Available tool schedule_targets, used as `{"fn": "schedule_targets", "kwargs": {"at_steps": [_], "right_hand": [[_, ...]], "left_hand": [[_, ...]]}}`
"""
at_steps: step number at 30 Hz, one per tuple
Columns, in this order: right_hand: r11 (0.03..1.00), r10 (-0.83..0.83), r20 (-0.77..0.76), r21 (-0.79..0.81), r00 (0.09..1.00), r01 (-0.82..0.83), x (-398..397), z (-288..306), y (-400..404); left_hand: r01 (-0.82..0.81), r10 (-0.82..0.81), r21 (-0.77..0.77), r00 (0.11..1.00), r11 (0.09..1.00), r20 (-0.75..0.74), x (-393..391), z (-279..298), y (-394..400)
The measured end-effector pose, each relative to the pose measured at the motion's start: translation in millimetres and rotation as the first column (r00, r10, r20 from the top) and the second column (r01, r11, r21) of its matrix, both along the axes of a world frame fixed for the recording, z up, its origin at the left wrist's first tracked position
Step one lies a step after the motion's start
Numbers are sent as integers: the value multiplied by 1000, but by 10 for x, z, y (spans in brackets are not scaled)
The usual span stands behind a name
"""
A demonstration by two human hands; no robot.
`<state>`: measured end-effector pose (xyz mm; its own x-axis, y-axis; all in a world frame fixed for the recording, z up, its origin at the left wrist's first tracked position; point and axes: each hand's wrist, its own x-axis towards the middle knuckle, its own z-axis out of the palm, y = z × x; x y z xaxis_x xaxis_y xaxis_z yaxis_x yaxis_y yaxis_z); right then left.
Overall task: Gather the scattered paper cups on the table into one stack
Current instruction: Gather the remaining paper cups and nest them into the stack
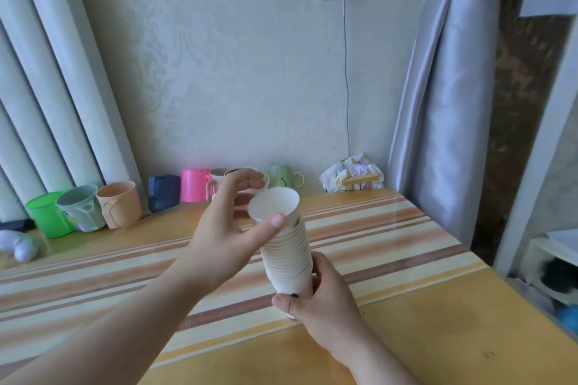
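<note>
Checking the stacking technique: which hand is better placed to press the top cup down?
Left hand: thumb on the top rim of the white paper cup stack. Right hand grips its base.

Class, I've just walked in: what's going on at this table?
A person holds a stack of paper cups above the striped table. The right hand grips the stack's base; the left hand pinches the top cup's rim. No loose paper cups show on the table. Coloured plastic mugs stand along the wall.
</note>
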<state>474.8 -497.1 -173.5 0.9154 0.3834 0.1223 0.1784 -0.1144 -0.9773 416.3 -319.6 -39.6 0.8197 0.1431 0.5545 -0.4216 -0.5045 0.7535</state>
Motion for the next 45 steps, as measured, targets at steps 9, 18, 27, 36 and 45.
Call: {"fn": "schedule_targets", "kwargs": {"at_steps": [9, 18, 27, 36, 45], "right_hand": [[998, -26, 7, -57, 1000, 27, 41, 21, -1], [999, -32, -13, -41, 999, 31, 21, 40, -5], [999, -23, 7, -40, 1000, 23, 33, 9, -5], [999, -12, 4, -30, 1000, 12, 15, 28, -16], [999, 8, 27, -32, 1000, -7, -11, 76, -20]], "left_hand": [[-524, 546, 154, 792, 838, -274, 639, -493, 694], [-545, 709, 457, 483, 703, -513, 875, -982, 1193], [-579, 545, 87, 692, 810, -474, 1407, -931, 1172], [-637, 488, -201, 725, 744, -486, 1101, -910, 994], [-16, -130, -642, 975, 766, -179, 338, 26, 382]]}}
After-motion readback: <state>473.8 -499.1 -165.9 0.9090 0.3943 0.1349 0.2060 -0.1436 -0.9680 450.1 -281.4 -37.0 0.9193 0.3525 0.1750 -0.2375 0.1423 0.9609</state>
